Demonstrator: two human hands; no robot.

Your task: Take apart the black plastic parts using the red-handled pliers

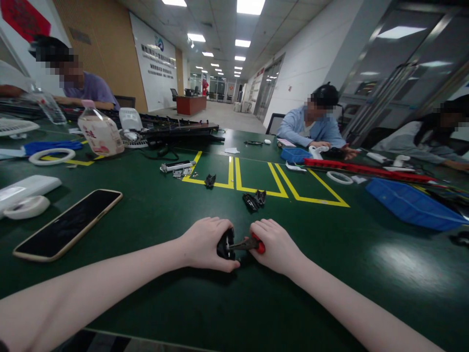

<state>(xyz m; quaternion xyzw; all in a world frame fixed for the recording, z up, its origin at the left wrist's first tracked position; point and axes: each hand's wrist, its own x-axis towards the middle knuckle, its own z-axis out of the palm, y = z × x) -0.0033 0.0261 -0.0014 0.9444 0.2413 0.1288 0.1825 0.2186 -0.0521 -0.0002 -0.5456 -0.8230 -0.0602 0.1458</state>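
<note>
- The person's left hand [205,243] is curling closed around a small black part [225,243], pressing it down onto the green table [183,303] near the front edge.
- The right hand [276,246] is gripping the red handle of a screwdriver [246,244] in a closed fist, and the tool's dark shaft is lying level, with its tip reaching into the black part.
- The two hands are sitting just beside each other, knuckles up, both forearms stretching back towards the wearer.
- Just beyond them, two small black pieces [254,200] are lying close together on the green surface, with another black piece [210,181] resting on the yellow tape lines [271,181].
- To the left, a phone [69,222] is lying face up with a dark screen, and a white roll of tape [26,207] is sitting near a white box [25,188].
- To the right, a blue tray [410,203] is resting at an angle, well apart from the hands.
- Further back on the left, a pink-capped bottle [99,131] is standing beside a white ring [52,156].
- At the far side, a person in a light blue shirt [311,128] is leaning over the table by a small blue bin [295,155] and a long red strip [366,169].
- Another person in purple [86,85] is sitting at the far left.
</note>
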